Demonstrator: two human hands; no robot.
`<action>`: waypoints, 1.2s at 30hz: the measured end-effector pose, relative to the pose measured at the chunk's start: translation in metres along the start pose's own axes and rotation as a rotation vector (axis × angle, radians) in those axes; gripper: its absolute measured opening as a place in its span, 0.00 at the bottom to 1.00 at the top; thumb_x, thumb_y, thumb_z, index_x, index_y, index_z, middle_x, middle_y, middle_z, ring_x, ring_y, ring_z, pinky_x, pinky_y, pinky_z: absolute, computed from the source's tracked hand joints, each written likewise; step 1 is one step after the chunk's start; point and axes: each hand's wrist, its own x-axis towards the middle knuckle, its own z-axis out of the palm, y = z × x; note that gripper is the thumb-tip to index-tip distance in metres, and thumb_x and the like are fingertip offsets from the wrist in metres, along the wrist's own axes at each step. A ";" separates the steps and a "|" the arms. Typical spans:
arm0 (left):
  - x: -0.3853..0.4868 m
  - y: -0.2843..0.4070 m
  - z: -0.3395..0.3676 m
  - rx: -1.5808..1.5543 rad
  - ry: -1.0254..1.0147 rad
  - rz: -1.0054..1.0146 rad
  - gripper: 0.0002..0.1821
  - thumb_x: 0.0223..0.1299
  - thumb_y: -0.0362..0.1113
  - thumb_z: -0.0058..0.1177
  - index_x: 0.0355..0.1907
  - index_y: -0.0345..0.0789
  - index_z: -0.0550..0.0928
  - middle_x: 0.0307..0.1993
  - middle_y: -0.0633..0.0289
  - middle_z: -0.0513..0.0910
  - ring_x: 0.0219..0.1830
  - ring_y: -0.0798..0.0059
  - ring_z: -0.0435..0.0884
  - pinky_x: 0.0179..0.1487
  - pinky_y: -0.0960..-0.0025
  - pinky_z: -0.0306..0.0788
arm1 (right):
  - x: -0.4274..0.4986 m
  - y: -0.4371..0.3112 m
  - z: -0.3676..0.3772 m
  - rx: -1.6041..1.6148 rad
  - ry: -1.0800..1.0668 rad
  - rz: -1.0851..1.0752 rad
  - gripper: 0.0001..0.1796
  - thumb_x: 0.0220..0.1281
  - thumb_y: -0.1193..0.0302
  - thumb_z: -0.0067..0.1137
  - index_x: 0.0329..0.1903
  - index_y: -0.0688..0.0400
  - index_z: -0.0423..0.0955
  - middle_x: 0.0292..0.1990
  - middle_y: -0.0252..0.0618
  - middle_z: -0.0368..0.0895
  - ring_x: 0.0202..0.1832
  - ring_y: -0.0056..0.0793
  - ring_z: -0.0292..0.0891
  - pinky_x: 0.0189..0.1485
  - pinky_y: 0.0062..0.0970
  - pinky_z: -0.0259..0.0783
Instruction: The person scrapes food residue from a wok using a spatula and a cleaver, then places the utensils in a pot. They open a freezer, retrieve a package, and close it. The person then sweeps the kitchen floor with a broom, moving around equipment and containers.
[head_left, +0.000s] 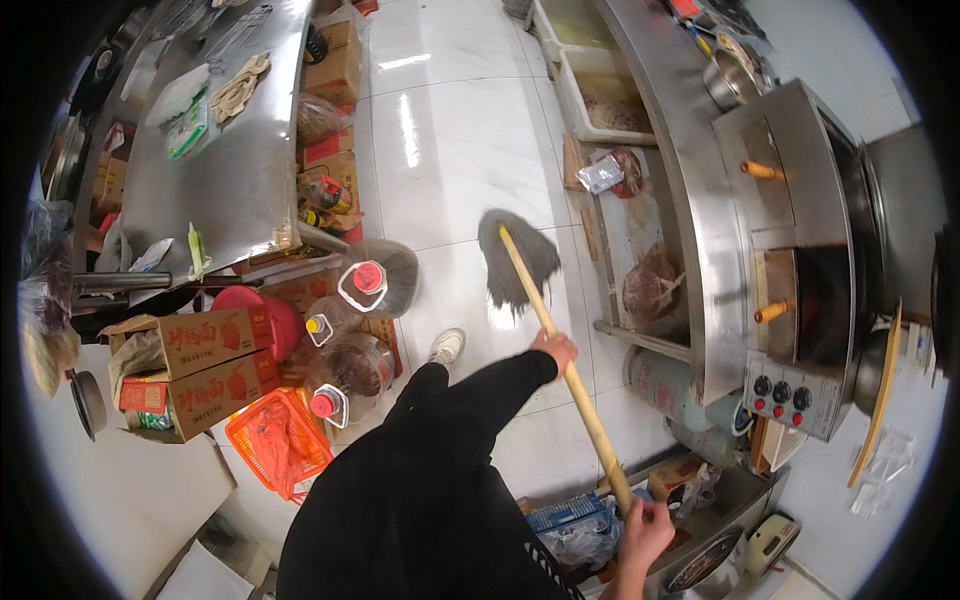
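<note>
A string mop with a dark grey head (517, 259) is spread on the wet-looking tiled floor (450, 172). Its wooden handle (589, 405) slants down to the right across the view. My left hand (556, 351), in a black sleeve, grips the handle partway along. Near the handle's upper end, at the lower right, my right hand (646, 529) is closed around it. One white shoe (448, 346) shows on the floor, left of the mop.
On the left stands a steel table (217, 180), with large plastic jugs (356, 375), cartons (199, 375) and an orange basket (277, 442) near it. A steel counter (675, 150) and an oven (787, 262) line the right. White tubs (607, 94) sit below the counter.
</note>
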 end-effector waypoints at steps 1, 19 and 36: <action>0.005 -0.023 -0.020 -0.010 0.068 -0.053 0.12 0.48 0.32 0.59 0.38 0.46 0.81 0.45 0.68 0.79 0.59 0.67 0.73 0.64 0.40 0.64 | 0.016 -0.025 0.010 0.020 0.051 -0.125 0.12 0.56 0.70 0.67 0.27 0.64 0.76 0.22 0.48 0.80 0.24 0.44 0.79 0.32 0.35 0.74; -0.092 -0.194 -0.066 -0.192 0.369 -0.547 0.23 0.47 0.43 0.70 0.44 0.45 0.73 0.57 0.62 0.70 0.72 0.44 0.55 0.68 0.50 0.63 | 0.097 -0.167 0.116 0.339 -1.083 -0.195 0.37 0.52 0.76 0.62 0.68 0.53 0.67 0.53 0.51 0.80 0.49 0.43 0.81 0.47 0.33 0.76; -0.214 0.038 0.126 0.128 -0.304 -0.287 0.17 0.61 0.37 0.54 0.54 0.43 0.78 0.61 0.55 0.71 0.76 0.48 0.52 0.68 0.31 0.54 | -0.163 0.146 0.069 0.063 -0.757 -0.316 0.42 0.54 0.74 0.55 0.74 0.38 0.59 0.33 0.54 0.82 0.36 0.55 0.80 0.41 0.48 0.75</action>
